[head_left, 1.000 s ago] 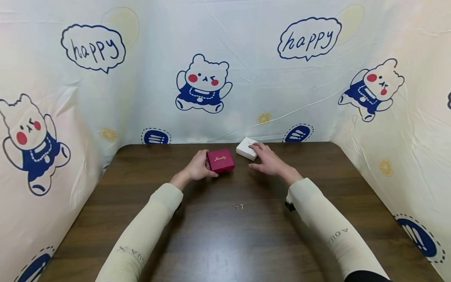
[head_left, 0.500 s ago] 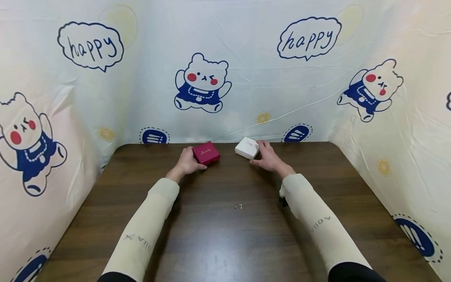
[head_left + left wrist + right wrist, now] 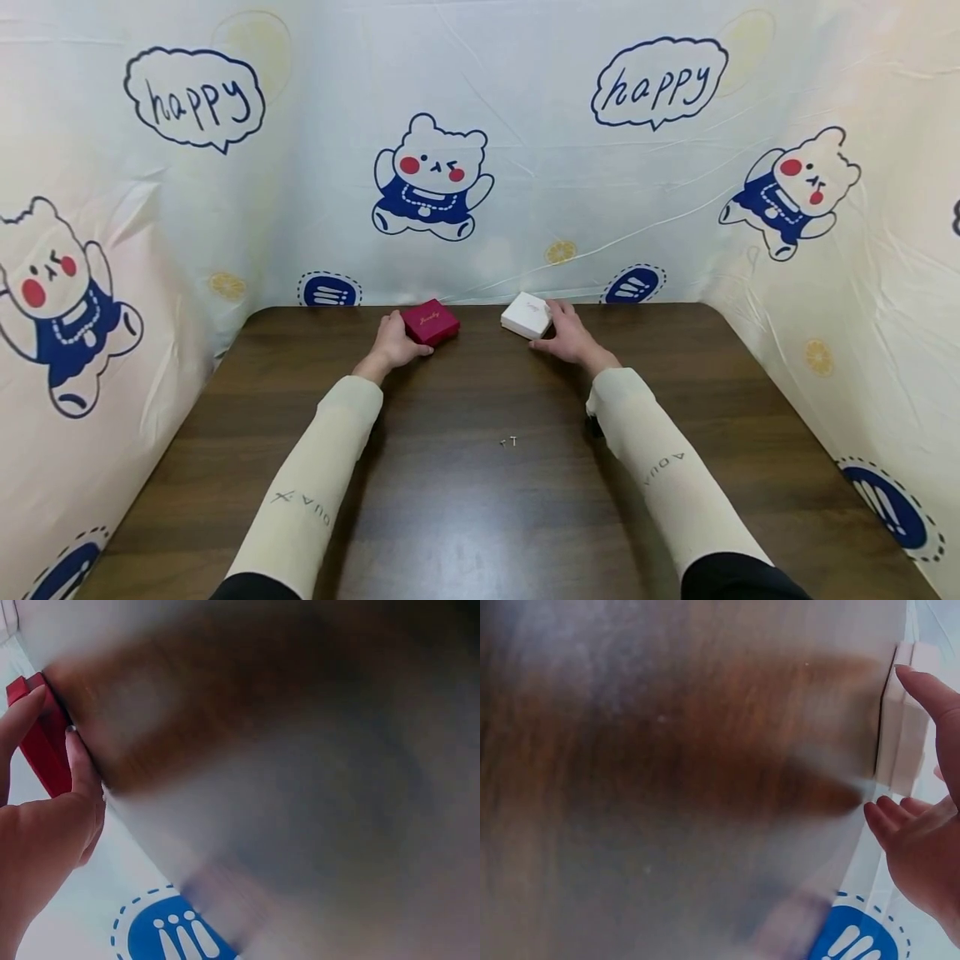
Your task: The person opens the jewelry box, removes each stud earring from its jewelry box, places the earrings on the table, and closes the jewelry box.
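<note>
A red jewelry box (image 3: 431,322) with gold lettering lies at the table's back edge. My left hand (image 3: 393,342) grips its left side; in the left wrist view the thumb and a finger lie against the red box (image 3: 46,754). To the right sits a white box (image 3: 525,315) with small lettering on its lid. Around its right corner is my right hand (image 3: 568,335), fingers spread. The right wrist view has the thumb at the side of the white box (image 3: 900,742) and the other fingers just off its end.
Two tiny metallic pieces, one T-shaped (image 3: 513,441), lie mid-table on the dark wooden table (image 3: 465,517). A printed cloth (image 3: 525,208) with bears rises behind the table's back edge and along both sides.
My left hand has moved the red box left and back, away from the white one. The right hand has shifted from the white box's top to its right side.
</note>
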{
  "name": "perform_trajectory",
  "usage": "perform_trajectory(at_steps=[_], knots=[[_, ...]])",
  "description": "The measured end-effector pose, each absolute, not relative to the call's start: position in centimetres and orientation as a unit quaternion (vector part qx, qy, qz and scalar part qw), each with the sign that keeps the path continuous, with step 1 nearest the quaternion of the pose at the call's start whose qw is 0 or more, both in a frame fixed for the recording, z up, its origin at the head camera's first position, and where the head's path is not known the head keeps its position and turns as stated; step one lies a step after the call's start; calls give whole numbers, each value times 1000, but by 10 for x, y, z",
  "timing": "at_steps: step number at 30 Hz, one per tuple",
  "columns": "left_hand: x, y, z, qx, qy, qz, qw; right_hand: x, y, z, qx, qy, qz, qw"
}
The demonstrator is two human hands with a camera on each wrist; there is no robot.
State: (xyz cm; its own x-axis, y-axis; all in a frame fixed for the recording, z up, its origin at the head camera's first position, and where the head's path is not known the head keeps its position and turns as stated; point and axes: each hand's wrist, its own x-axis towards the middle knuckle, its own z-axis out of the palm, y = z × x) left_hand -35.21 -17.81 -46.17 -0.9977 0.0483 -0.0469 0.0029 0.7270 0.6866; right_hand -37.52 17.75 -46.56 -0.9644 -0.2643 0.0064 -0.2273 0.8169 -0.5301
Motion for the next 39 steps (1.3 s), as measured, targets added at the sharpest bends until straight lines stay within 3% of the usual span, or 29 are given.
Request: perform_trajectory(at_steps=[30, 39], knots=[[-324, -162, -445, 91, 919, 383, -27, -381, 176, -471, -120, 945, -305, 13], [-313, -144, -440, 135, 915, 381, -4, -368, 173, -465, -150, 935, -321, 13]])
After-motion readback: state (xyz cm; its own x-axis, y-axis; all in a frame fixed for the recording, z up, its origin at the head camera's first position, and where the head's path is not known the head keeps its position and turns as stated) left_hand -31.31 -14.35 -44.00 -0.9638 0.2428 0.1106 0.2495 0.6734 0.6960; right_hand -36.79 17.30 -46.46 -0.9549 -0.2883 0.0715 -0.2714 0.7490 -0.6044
